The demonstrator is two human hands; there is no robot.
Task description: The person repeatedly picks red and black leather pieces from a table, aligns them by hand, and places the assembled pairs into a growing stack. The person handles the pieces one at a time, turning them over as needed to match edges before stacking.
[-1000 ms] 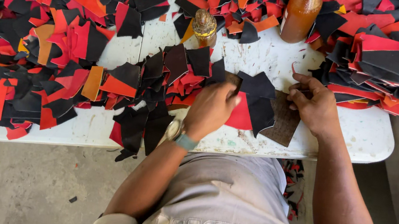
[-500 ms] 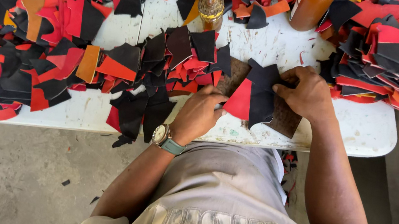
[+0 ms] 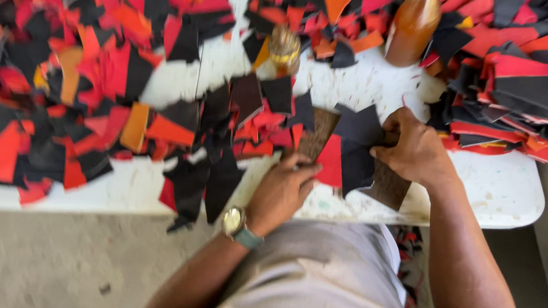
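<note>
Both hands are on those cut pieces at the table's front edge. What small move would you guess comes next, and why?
Probably the right hand pressing the black piece flat onto the brown board. That hand already pinches the black piece's edge above the board, while the left hand steadies the board's other end beside the red piece. The view is blurred, so this is a guess.

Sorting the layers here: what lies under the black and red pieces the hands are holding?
Under the black piece and red piece a brown board shows, its corners sticking out near the left hand and right hand. Its middle is covered.
</note>
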